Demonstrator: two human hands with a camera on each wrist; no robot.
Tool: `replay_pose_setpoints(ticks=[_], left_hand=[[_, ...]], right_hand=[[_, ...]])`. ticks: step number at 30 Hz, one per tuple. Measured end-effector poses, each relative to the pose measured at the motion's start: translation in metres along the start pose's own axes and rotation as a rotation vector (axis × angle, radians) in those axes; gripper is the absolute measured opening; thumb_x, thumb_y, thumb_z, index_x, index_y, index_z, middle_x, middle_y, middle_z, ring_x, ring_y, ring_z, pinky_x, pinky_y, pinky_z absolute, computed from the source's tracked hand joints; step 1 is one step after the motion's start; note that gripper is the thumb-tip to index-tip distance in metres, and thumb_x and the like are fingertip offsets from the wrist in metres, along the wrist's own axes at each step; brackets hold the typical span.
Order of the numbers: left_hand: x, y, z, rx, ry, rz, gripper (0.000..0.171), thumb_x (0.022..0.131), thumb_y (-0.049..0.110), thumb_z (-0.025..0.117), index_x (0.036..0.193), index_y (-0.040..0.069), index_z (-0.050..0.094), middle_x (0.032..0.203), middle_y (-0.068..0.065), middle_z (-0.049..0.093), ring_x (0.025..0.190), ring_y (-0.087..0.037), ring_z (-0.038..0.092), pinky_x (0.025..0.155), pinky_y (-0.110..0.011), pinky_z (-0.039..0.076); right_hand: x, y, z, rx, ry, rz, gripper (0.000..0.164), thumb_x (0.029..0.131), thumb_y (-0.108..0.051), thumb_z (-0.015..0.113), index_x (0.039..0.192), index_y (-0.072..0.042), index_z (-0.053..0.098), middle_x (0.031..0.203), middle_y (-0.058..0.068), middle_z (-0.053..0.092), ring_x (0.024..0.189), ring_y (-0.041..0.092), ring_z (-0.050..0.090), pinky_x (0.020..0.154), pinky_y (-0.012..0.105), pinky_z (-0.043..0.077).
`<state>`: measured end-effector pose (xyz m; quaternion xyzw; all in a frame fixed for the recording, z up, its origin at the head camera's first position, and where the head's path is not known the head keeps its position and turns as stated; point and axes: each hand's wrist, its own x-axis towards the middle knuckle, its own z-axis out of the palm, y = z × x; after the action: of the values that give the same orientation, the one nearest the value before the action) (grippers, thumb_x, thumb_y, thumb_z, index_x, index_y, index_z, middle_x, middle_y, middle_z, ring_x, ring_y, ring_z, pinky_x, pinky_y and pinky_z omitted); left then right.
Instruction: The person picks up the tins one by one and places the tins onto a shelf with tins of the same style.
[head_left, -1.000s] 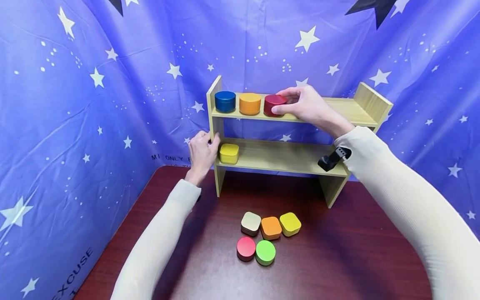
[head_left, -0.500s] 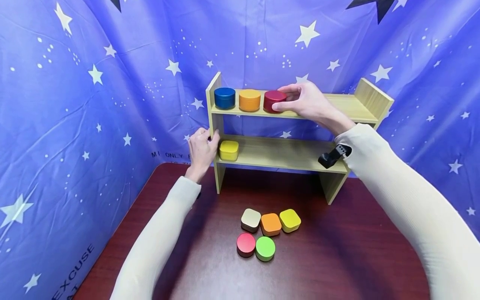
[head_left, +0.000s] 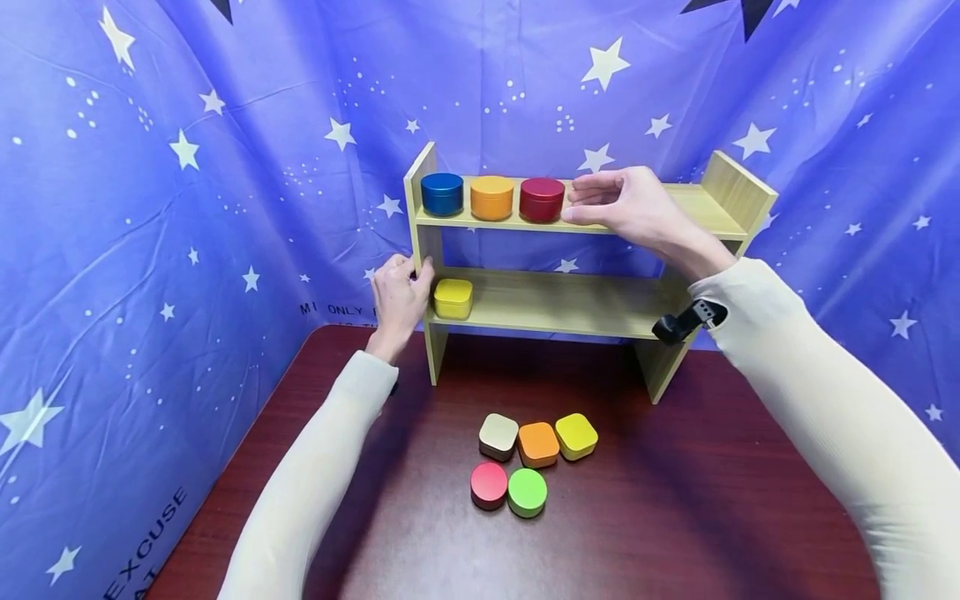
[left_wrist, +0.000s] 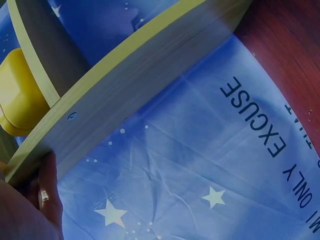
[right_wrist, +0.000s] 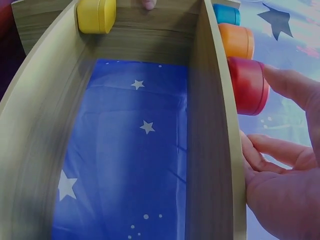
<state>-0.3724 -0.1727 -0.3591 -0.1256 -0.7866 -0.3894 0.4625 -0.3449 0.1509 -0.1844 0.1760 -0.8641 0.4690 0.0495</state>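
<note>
A wooden two-tier shelf (head_left: 555, 304) stands at the back of the table. Its left side panel is gripped by my left hand (head_left: 397, 302), thumb at the inner side. On the upper board, from the left, sit a blue round tin (head_left: 442, 195), an orange-yellow round tin (head_left: 491, 199) and a dark red round tin (head_left: 542, 201). My right hand (head_left: 641, 208) is just right of the dark red tin, fingers spread and holding nothing. In the right wrist view the thumb lies close to the red tin (right_wrist: 247, 87); contact is hard to tell. A yellow square tin (head_left: 453, 299) sits at the lower board's left end.
On the dark red table (head_left: 637, 533), in front of the shelf, lie a cream square tin (head_left: 498, 436), an orange square tin (head_left: 538, 444), a yellow square tin (head_left: 577, 436), a red round tin (head_left: 489, 485) and a green round tin (head_left: 527, 492). A starry blue cloth (head_left: 247, 208) hangs behind.
My right hand has let go of the dark red tin and drawn back to the right. The tin stays on the upper board. The left hand keeps its grip on the side panel.
</note>
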Motion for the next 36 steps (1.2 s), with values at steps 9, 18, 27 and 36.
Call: replay_pose_setpoints(ticks=[9, 18, 27, 36], left_hand=[[0.002, 0.002, -0.001, -0.011, 0.000, -0.010, 0.034, 0.098, 0.015, 0.072, 0.074, -0.009, 0.076, 0.073, -0.028, 0.067, 0.068, -0.047, 0.063, 0.066, -0.055, 0.049], [0.000, 0.004, -0.001, 0.002, -0.018, -0.031, 0.038, 0.099, 0.016, 0.071, 0.071, -0.009, 0.074, 0.073, -0.028, 0.065, 0.068, -0.046, 0.061, 0.066, -0.051, 0.046], [0.000, 0.005, -0.001, 0.017, -0.022, -0.042, 0.038, 0.099, 0.017, 0.071, 0.072, -0.008, 0.075, 0.074, -0.027, 0.067, 0.069, -0.046, 0.062, 0.069, -0.054, 0.047], [0.000, 0.005, -0.001, 0.008, -0.016, -0.045, 0.037, 0.099, 0.018, 0.070, 0.073, -0.008, 0.076, 0.075, -0.028, 0.068, 0.070, -0.046, 0.062, 0.070, -0.052, 0.045]], right_hand=[[-0.019, 0.001, -0.008, 0.021, -0.005, -0.011, 0.063, 0.094, -0.020, 0.085, 0.149, 0.003, 0.062, 0.111, -0.014, 0.081, 0.098, -0.009, 0.073, 0.089, 0.008, 0.056], [-0.036, 0.002, -0.010, 0.054, -0.009, 0.001, 0.059, 0.095, -0.017, 0.084, 0.147, 0.001, 0.064, 0.112, -0.015, 0.081, 0.101, -0.008, 0.075, 0.091, 0.010, 0.057], [-0.056, 0.004, -0.009, 0.072, -0.019, 0.004, 0.058, 0.097, -0.014, 0.082, 0.149, 0.001, 0.061, 0.113, -0.017, 0.080, 0.104, -0.008, 0.075, 0.094, 0.011, 0.058], [-0.067, 0.009, -0.003, 0.072, -0.022, -0.002, 0.057, 0.097, -0.013, 0.082, 0.149, 0.000, 0.063, 0.113, -0.019, 0.080, 0.106, -0.007, 0.074, 0.095, 0.012, 0.057]])
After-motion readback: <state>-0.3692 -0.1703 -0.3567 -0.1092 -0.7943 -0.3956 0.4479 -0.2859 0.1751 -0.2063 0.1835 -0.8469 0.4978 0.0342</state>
